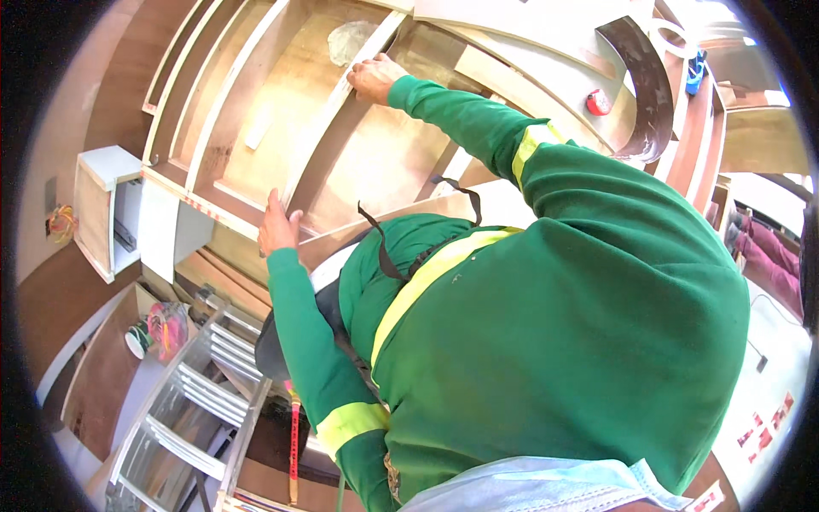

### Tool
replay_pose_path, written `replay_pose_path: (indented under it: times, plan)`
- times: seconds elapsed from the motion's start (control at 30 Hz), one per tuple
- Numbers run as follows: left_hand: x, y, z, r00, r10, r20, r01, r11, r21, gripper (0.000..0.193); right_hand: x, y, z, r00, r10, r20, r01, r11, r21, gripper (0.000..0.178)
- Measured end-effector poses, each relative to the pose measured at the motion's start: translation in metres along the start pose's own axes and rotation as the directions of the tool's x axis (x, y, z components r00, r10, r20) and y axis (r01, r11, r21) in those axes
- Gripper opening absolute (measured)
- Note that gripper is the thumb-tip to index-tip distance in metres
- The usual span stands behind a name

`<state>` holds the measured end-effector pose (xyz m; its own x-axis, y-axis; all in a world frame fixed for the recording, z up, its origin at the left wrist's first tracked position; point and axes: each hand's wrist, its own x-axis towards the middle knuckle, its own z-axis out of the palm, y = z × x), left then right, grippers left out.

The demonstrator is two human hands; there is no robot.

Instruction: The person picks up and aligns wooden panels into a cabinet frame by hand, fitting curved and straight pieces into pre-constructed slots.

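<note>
A large shallow wooden cabinet frame (229,200) with several compartments lies ahead of me. A long wooden divider panel (317,141) with a pale edge runs across it. At the far part of this panel, my right hand (375,78) is closed, its fingers curled over the edge. My left hand (279,226) is at the near end of the same panel, fingers on one side and thumb on the other, gripping it. A crumpled clear plastic bag (350,43) sits in a compartment beyond my right hand. A small pale piece (258,126) lies in the compartment beside the panel.
An aluminium stepladder (200,388) stands at lower left, near a small white cabinet box (107,209). A curved dark strip (644,90), a red tape measure (598,102) and a tape roll (672,39) lie at upper right. Another person's legs (768,260) show at far right.
</note>
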<state>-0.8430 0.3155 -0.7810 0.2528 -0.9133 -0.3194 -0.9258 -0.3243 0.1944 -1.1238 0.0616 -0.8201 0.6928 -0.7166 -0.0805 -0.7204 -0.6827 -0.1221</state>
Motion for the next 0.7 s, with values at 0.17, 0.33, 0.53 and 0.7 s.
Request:
replay_pose_path:
  times: [0.17,0.33,0.53,0.7]
  plan:
    - [-0.006,-0.008,0.0,0.997,-0.066,0.048,0.064,0.997,0.054,0.077,0.002,-0.008,-0.012,0.992,-0.033,-0.123,0.031,0.999,-0.018,0.026]
    - [-0.01,-0.012,-0.001,1.0,0.019,-0.016,-0.019,1.0,-0.005,0.07,0.021,-0.004,-0.028,0.987,-0.16,-0.033,0.16,0.987,0.0,0.024]
    - [-0.027,0.001,-0.047,0.969,0.179,-0.173,-0.191,0.98,-0.055,0.046,0.014,-0.008,-0.047,0.917,-0.365,0.16,0.319,0.913,0.253,0.021]
    - [-0.042,0.024,-0.139,0.968,0.225,-0.108,-0.217,0.973,0.08,0.046,-0.007,-0.04,-0.12,0.868,-0.482,0.117,0.439,0.857,0.27,0.024]
